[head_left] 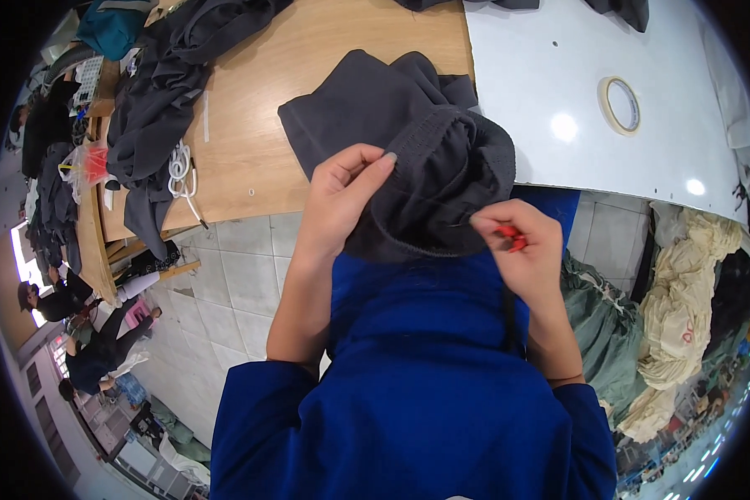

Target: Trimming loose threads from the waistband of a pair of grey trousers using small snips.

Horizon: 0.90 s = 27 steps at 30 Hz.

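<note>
Dark grey trousers (358, 96) lie over the table's front edge, their gathered elastic waistband (412, 146) turned toward me and opened into a ring. My left hand (346, 187) is closed on the waistband's left side, thumb and fingers pinching the cloth. At the lower right of the ring, my right hand (521, 242) is closed around red-handled thread snips (511, 239); most of the tool is hidden in the palm. Its fingertips touch or nearly touch the waistband edge. Whether they also pinch a thread is too small to tell.
A wooden tabletop (250, 125) meets a white board (542, 100) holding a roll of tape (620, 106). Dark garments (154, 117) and a white cord (180, 171) lie on the left. Cream fabric bundles (683, 283) and green cloth (596, 321) sit below right. People (100, 362) are far left.
</note>
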Motion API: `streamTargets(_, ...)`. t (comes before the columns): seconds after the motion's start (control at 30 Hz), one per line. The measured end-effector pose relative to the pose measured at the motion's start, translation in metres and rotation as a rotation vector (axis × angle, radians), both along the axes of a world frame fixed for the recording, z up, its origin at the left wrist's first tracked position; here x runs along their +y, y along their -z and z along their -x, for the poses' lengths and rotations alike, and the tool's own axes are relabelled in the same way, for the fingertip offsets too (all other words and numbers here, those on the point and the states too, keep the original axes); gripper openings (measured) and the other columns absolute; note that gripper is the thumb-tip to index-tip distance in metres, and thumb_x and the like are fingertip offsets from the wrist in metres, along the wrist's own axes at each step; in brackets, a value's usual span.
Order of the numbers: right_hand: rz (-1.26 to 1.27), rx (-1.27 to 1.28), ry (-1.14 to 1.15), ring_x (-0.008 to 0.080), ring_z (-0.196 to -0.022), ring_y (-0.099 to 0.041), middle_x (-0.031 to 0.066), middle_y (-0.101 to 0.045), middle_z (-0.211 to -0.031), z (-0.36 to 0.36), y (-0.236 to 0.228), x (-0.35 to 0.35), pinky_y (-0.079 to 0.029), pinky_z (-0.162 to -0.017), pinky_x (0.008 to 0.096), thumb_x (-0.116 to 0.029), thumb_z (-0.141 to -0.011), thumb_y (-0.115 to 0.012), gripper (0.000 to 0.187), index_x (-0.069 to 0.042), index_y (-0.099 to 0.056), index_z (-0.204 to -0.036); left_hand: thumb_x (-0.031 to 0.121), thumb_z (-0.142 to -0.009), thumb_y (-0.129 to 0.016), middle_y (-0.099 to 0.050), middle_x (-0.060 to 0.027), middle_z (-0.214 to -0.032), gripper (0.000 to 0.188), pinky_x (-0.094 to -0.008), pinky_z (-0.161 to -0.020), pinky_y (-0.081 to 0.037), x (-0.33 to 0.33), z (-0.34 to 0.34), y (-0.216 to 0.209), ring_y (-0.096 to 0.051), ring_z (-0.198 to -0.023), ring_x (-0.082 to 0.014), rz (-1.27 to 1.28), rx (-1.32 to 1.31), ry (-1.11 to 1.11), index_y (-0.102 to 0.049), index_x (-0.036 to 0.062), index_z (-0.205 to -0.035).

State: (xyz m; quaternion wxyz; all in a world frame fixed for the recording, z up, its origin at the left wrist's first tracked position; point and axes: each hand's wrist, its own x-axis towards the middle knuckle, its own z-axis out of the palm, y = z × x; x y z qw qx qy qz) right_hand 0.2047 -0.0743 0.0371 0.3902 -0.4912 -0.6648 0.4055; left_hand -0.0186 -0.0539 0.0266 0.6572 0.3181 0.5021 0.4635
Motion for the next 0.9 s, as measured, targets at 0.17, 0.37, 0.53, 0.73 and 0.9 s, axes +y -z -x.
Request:
streamTargets(0.17, 0.347, 0.538, 0.247, 0.0040, -0.062, -0.047, -0.0003, -0.055, -0.071, -0.018, 0.003, -0.001, -0.035, -0.056, 0.0182, -0.006, -0.087, -0.062, 0.005, -0.001, -0.061, -0.086, 0.005, -0.080, -0.065, -0.058, -0.0052, -0.091, 0.015, -0.0248, -0.071, -0.041, -0.002, -0.016, 0.000, -0.053, -0.082, -0.0125, -0.399, 0.863, -0.167, -0.060, 0.0028, -0.093)
streamTargets(0.37, 0.423, 0.676, 0.283, 0.0077, -0.069, -0.049, 0.0017, -0.055, -0.076, -0.017, 0.003, 0.000, -0.036, -0.061, 0.0211, -0.013, -0.089, -0.060, 0.011, -0.001, -0.059, -0.089, 0.020, -0.069, -0.078, -0.062, -0.0068, -0.084, 0.029, -0.0297, -0.060, -0.047, -0.020, -0.052, -0.015, -0.061, -0.070, -0.0236, -0.725, 0.793, 0.382, -0.061, 0.0058, -0.088)
streamTargets(0.53, 0.377, 0.677, 0.225, 0.0077, -0.068, -0.047, 0.0015, -0.054, -0.075, -0.016, -0.001, -0.001, -0.035, -0.061, 0.0205, -0.012, -0.089, -0.060, 0.011, -0.001, -0.059, -0.088, 0.023, -0.065, -0.077, -0.061, -0.0053, -0.083, 0.031, -0.0319, -0.063, -0.050, -0.015, -0.074, 0.006, -0.062, -0.075, -0.0244, -0.681, 1.078, 0.208, -0.062, 0.0070, -0.086)
streamTargets(0.73, 0.303, 0.671, 0.090, 0.0086, -0.075, -0.052, 0.0072, -0.062, -0.089, -0.016, -0.001, 0.009, -0.040, -0.069, 0.0204, -0.008, -0.089, -0.058, 0.009, 0.001, -0.060, -0.090, 0.015, -0.074, -0.069, -0.063, -0.0064, -0.077, 0.012, -0.0325, -0.058, -0.050, 0.005, -0.069, 0.014, -0.063, -0.068, -0.0253, -0.726, 0.986, 0.385, -0.064, 0.0053, -0.078)
streamTargets(0.9, 0.354, 0.468, -0.002, 0.0091, -0.087, -0.056, 0.0122, -0.060, -0.118, -0.021, -0.003, 0.021, -0.044, -0.079, 0.0225, -0.010, -0.093, -0.052, 0.019, 0.002, -0.061, -0.106, 0.018, -0.086, -0.058, -0.063, -0.0090, -0.068, 0.018, -0.0340, -0.053, -0.048, 0.018, -0.052, 0.004, -0.063, -0.060, -0.0231, -0.720, 0.820, 0.507, -0.060, 0.0037, -0.076)
